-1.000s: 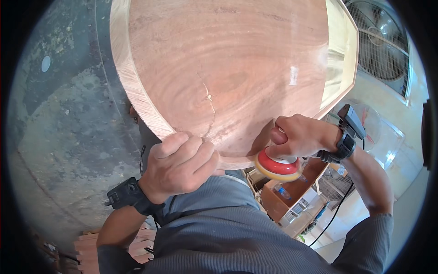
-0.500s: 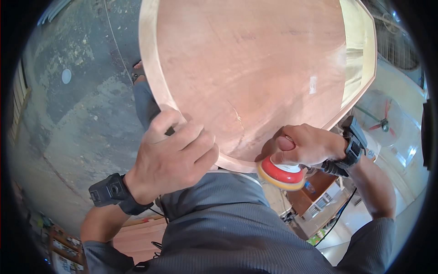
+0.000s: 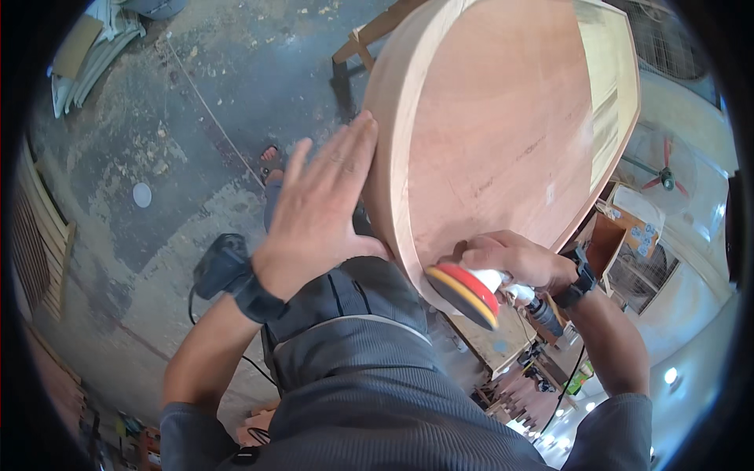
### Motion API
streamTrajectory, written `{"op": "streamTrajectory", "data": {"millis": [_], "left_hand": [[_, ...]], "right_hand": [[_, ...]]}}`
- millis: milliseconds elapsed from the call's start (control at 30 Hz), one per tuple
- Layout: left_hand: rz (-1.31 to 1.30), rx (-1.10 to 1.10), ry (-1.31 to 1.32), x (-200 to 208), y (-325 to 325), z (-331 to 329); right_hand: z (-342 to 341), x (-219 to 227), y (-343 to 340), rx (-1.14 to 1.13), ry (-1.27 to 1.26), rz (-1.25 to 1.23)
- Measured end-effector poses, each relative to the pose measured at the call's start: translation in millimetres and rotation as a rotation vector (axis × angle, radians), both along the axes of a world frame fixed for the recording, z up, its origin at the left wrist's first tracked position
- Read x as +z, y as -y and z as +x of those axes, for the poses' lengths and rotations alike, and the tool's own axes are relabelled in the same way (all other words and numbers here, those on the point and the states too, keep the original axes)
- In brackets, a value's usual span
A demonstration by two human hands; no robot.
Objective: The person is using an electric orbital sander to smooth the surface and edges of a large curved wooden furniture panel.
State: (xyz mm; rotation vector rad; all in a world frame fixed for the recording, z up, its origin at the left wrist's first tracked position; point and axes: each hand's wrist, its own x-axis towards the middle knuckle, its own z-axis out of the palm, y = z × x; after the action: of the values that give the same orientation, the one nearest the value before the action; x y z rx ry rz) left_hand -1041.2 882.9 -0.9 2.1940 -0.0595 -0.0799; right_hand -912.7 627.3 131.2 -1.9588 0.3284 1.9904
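A large wooden piece (image 3: 495, 118) with a curved pale rim (image 3: 397, 133) fills the upper right; its face is reddish wood, with a yellowish band (image 3: 609, 94) at the far right. My left hand (image 3: 322, 192) lies with spread fingers along the outer side of the rim and holds nothing. In my right hand (image 3: 514, 259) is an orbital sander (image 3: 471, 292) with a red body and a yellow-edged round pad. It is tilted at the near end of the wood, its pad turned toward me; I cannot tell whether the pad touches the rim.
A wooden stand leg (image 3: 365, 47) shows beyond the piece. At right are a standing fan (image 3: 666, 179) and an open wooden box (image 3: 605, 243). Below the sander is a workbench (image 3: 491, 341). A dark cable (image 3: 567, 388) runs past my right arm. Long boards (image 3: 47, 228) lie far left.
My left hand has gone from curling over the rim to lying flat along its outer side. The sander has tipped, showing more of its pad. The wooden piece sits farther right in view.
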Motion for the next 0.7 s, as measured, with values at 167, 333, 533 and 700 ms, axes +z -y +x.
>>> {"op": "streamTrajectory", "data": {"millis": [167, 333, 533, 700], "left_hand": [[-0.058, -0.047, -0.001, -2.8, -9.2, 6.8], [-0.047, -0.102, 0.001, 1.6, -14.8, 10.9], [-0.121, -0.123, 0.029, 2.1, -17.1, 10.5], [-0.107, -0.141, 0.057, 6.8, -23.4, 15.0]], "right_hand": [[14.8, -6.7, -49.6, -0.252, 0.107, 0.155], [42.4, -5.5, -80.9, -0.752, 0.080, 0.231], [66.1, -4.8, -112.5, -1.036, 0.306, 0.304], [108.7, -22.5, -115.8, -1.201, 0.516, 0.414]]}}
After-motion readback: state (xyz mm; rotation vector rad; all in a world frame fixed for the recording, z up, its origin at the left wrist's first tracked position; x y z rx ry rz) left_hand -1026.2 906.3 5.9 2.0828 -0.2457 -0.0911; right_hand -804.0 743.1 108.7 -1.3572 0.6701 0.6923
